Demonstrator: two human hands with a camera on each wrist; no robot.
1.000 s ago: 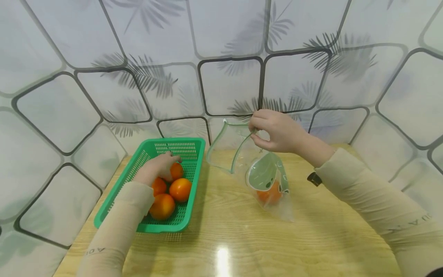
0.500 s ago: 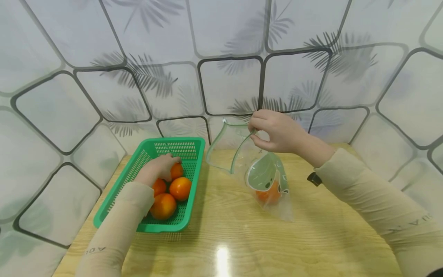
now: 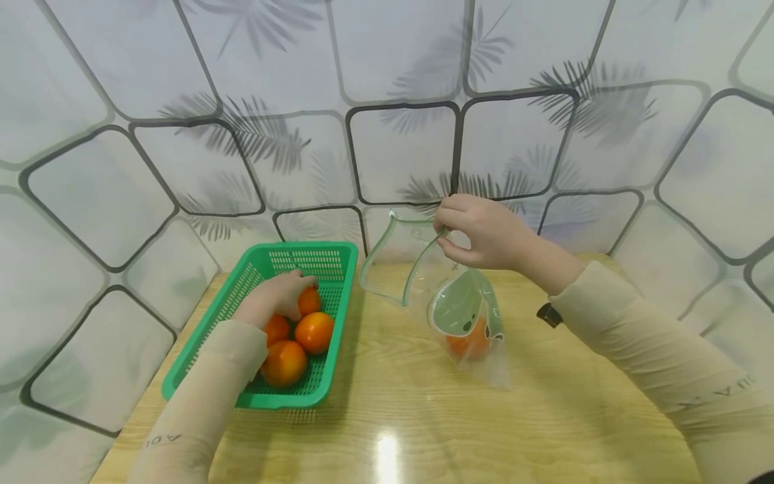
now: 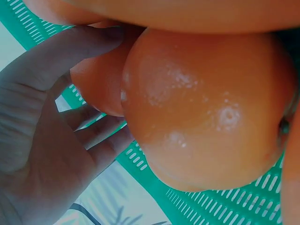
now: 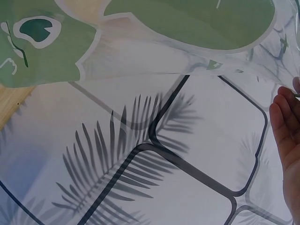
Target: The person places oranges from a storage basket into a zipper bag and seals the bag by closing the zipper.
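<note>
My left hand reaches into a green plastic basket and grips a smooth, round orange fruit at its far side. In the left wrist view, thumb and fingers curl round that fruit, partly hidden behind a nearer, shiny one. Several more such fruits lie in the basket. With thumb and fingertips my right hand pinches the top edge of a clear zip bag printed with green shapes. The bag's mouth gapes toward the basket, and an orange fruit rests in its bottom.
Both the basket and the bag stand on a light wooden table. Behind them hangs a pale patterned backdrop with dark outlines and leaf prints. A small black object shows beside the right sleeve.
Hardly anything differs: the whole view has shifted very slightly. Both hands keep their places, the left on the fruit in the basket and the right on the bag's edge.
</note>
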